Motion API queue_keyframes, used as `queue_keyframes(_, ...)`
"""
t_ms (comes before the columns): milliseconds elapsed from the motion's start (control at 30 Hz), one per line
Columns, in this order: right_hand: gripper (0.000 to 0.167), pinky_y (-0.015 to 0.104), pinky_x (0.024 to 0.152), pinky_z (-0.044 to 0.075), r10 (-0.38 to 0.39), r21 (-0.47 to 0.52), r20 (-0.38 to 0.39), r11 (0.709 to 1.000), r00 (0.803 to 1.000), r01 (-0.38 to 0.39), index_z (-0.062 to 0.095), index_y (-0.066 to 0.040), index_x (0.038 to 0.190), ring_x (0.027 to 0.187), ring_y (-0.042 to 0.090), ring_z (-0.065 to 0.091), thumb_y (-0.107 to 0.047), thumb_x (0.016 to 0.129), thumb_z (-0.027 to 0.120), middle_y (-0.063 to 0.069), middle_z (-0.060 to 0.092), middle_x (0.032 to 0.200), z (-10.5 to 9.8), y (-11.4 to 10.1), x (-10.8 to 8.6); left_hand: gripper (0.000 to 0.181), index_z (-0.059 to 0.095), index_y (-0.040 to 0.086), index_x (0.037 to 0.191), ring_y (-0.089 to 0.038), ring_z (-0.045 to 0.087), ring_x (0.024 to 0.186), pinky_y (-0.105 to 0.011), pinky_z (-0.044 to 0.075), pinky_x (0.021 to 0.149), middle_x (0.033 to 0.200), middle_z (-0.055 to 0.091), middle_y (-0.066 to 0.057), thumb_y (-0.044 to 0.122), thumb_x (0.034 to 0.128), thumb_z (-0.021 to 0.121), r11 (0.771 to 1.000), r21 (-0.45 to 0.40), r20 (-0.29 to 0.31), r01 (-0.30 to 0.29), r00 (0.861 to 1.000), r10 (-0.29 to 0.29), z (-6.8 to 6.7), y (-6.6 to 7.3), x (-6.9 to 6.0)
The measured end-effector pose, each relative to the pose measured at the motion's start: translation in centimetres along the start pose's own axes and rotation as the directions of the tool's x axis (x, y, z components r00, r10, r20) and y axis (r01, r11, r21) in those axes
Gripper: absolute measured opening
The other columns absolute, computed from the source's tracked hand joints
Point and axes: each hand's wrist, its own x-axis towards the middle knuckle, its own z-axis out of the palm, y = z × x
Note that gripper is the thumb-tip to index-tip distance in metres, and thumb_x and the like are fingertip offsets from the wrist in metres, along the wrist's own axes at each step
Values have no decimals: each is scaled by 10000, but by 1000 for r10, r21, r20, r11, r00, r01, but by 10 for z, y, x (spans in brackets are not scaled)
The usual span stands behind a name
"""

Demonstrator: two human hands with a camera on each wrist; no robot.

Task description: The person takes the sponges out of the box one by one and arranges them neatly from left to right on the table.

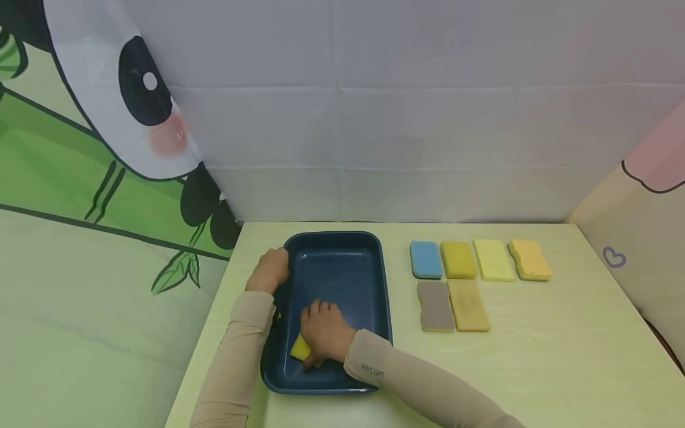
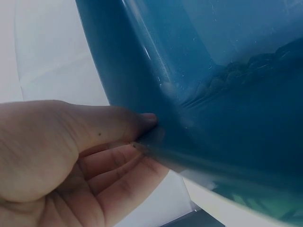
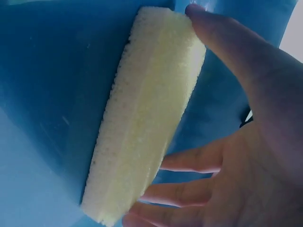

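The left hand (image 1: 269,270) is pinching a glossy, dark-blue, rectangular tray (image 1: 342,273) by its far-left edge; the right hand (image 1: 327,333) is gripping a yellow foam sponge (image 1: 301,348) inside, near left. Pushing could be shifting the tray if pinching slackens.

The deep blue tray (image 1: 337,267) in front of me is rectangular, with rounded corners and a glossy inside, its long sides running away from the person, whose left hand (image 1: 269,270) pinches the left rim. Inside, in the near left part, a yellow sponge (image 1: 301,348), paler along one face, shows partly from under the right hand (image 1: 327,331) gripping it
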Motion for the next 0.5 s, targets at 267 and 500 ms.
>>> queue_keyframes(267, 1118, 413, 967, 469, 11, -10, 11, 1000, 1000, -11, 491, -75, 1449, 1188, 327, 549, -873, 676, 618, 183, 512, 1395, 2, -3, 2, 155, 606, -151, 1049, -419, 647, 902, -487, 536, 752, 946, 625, -289, -96, 925, 532, 1000, -12, -12, 4, 1000, -4, -1, 1, 0)
queue_keyframes(500, 1067, 406, 936, 477, 5, 26, -22, 1000, 1000, -4, 522, -74, 1405, 1140, 303, 552, -850, 682, 636, 157, 537, 1325, 3, 1, 3, 152, 613, -149, 1050, -396, 653, 894, -479, 536, 752, 948, 634, -283, -94, 935, 531, 1000, -1, 0, -2, 1000, 2, 2, 0, 2)
